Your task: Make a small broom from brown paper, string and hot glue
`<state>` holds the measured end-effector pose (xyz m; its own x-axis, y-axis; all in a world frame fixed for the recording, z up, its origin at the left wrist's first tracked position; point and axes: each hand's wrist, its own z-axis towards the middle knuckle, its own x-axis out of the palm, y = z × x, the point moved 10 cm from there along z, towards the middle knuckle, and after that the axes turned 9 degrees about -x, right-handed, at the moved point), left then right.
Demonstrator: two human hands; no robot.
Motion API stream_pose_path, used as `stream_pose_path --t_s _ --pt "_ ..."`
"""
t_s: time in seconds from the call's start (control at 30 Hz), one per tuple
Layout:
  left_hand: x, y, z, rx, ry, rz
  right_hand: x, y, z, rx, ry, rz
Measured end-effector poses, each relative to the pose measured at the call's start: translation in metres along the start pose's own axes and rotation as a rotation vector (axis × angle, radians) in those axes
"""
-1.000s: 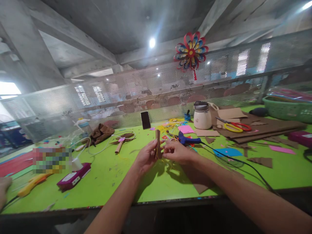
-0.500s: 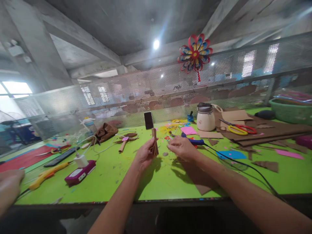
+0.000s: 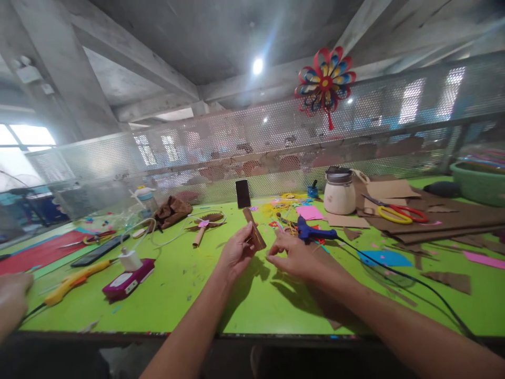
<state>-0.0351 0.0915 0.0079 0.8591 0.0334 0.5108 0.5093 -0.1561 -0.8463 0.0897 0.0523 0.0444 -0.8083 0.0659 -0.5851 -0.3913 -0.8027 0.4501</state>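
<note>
My left hand [image 3: 239, 250] is closed around a narrow piece of folded brown paper [image 3: 254, 229], held tilted above the green table. Just right of it hovers my right hand [image 3: 290, 255], thumb and fingers apart, with nothing visible between them. It is close to the brown paper but not gripping it. Behind my right hand lies a blue glue gun [image 3: 313, 230] with a dark cord. Under my right forearm is a flat brown sheet [image 3: 321, 295], partly hidden. A phone [image 3: 243, 193] stands upright beyond my left hand.
To the left are a purple power strip [image 3: 128, 281], a yellow glue gun [image 3: 74, 281] and another person's hand [image 3: 13, 302]. A brown paper piece with a rolled stem [image 3: 200, 234] lies left of centre. At right stand a jar [image 3: 339, 195], scissors [image 3: 398, 213] and stacked brown sheets [image 3: 445, 223].
The brown paper in my left hand has tilted, its lower end swinging right. My right hand has lowered slightly and its thumb and fingers have spread. The view has shifted a little.
</note>
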Motion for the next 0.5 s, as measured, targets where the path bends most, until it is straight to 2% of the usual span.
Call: stream_pose_path --t_s 0.23,0.37,0.5 --pt "0.005 0.002 -0.001 0.023 0.028 0.031 0.011 -0.011 -0.002 0.143 0.05 0.078" --pt "0.004 -0.002 -0.004 0.041 0.006 0.035 0.008 -0.011 -0.002 0.168 0.031 0.161" --pt "0.001 -0.005 -0.005 0.035 -0.019 0.007 0.017 -0.014 -0.005 0.226 0.079 0.362"
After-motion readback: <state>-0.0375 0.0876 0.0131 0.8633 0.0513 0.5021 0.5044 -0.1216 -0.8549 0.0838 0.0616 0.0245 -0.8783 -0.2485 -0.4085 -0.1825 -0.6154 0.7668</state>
